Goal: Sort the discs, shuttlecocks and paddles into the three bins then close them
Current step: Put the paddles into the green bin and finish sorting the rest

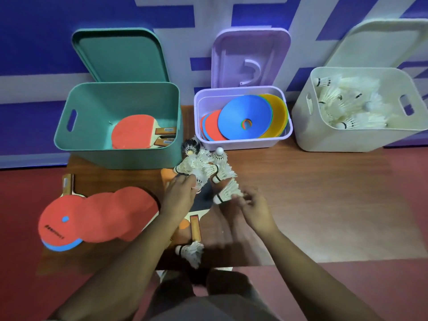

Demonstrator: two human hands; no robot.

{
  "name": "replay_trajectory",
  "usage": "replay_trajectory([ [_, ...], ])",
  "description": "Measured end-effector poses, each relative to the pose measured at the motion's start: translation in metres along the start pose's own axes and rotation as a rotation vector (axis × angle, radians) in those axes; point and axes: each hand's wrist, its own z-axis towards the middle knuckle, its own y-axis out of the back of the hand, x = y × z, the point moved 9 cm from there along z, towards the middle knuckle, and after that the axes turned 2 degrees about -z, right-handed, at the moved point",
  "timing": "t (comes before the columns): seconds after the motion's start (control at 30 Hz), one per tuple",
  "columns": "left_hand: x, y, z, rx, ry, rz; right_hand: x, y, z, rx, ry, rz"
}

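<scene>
1. Shuttlecocks sit bunched on the wooden table, just in front of the purple bin of discs.
2. Left hand curls its fingers round the bunch's near end.
3. Right hand, blurred, pinches a lone shuttlecock by its feathers.
4. Paddles lie at the table's left.

Wooden surface: teal bin, purple bin, white bin along back; red paddles left; shuttlecocks heaped centre; lone shuttlecock near front edge.
</scene>
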Motion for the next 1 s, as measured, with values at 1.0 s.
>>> replay_trajectory([
  [1.0,0.053,0.091,-0.110,0.089,0.009,-0.952,0.136,-0.069,-0.103,-0.283,0.166,0.131],
])
